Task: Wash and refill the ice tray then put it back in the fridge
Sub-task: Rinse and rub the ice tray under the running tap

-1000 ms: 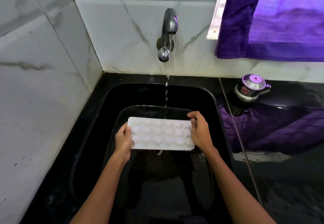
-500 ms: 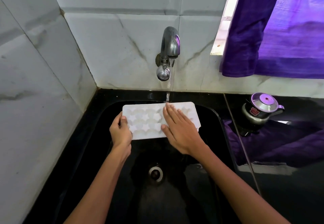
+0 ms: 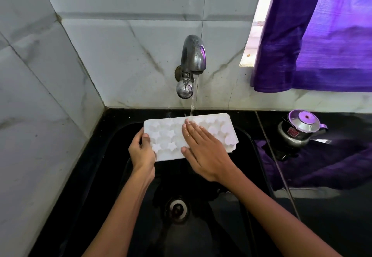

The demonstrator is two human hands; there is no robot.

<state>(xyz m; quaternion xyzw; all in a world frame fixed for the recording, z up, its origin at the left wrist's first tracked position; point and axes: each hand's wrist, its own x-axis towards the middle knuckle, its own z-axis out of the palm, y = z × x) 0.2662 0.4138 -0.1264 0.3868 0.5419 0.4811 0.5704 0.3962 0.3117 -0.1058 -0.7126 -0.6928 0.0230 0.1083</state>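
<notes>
White star-mould ice tray [image 3: 173, 136] at frame centre, above black sink [image 3: 112, 156], under tap [image 3: 192, 59] stream. Long axis left-right. Left hand [image 3: 142, 152] pinches tray's left end, thumb on top. Right hand [image 3: 203, 148] flat on moulds, fingers straight, together, tips at stream. Uncovered moulds lie either side of palm.

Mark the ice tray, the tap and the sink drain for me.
ice tray [image 3: 167, 136]: head view, star moulds at its left half.
tap [image 3: 193, 55]: head view, curved spout.
sink drain [image 3: 177, 208]: head view, metal ring in the basin floor.
</notes>
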